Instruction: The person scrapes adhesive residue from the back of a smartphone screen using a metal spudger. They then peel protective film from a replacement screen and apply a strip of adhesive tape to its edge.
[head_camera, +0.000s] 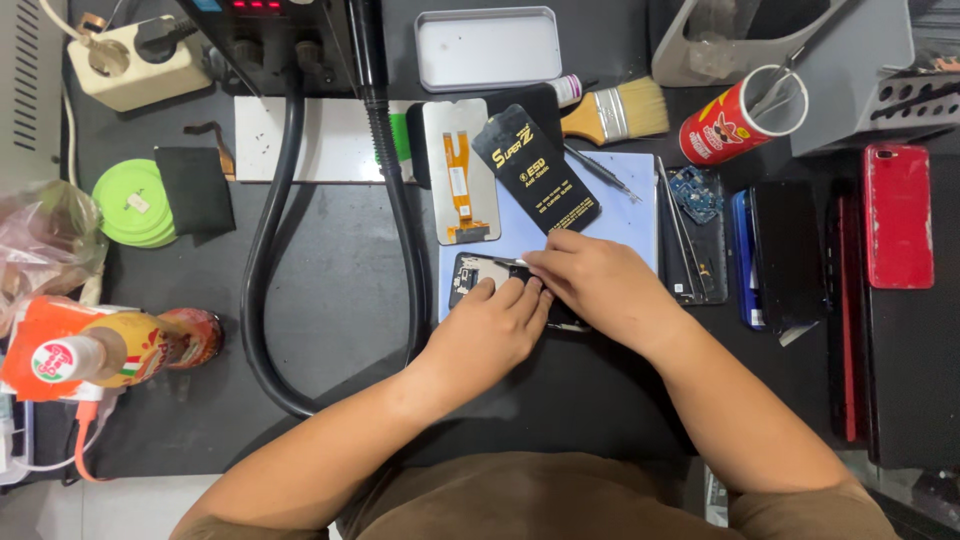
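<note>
An opened black phone body (468, 276) lies on a pale blue mat (628, 205) at the middle of the dark bench. My left hand (492, 328) presses down on the phone's near side with its fingers together. My right hand (598, 282) lies over the phone's right part, fingertips pinched on a thin metal tool (507, 262) that points into the phone; most of the tool and the phone are hidden under the hands. Just beyond lie a replacement screen (459, 172) with an orange flex cable and a black flat packet (537, 168).
A thick black hose (262, 250) loops across the left of the bench. A sauce bottle (120, 348) lies at the left edge, green tape rolls (130, 205) behind it. A brush (615, 113), a red can (740, 118) with tools, a circuit board (696, 193) and several phones (897, 215) sit to the right.
</note>
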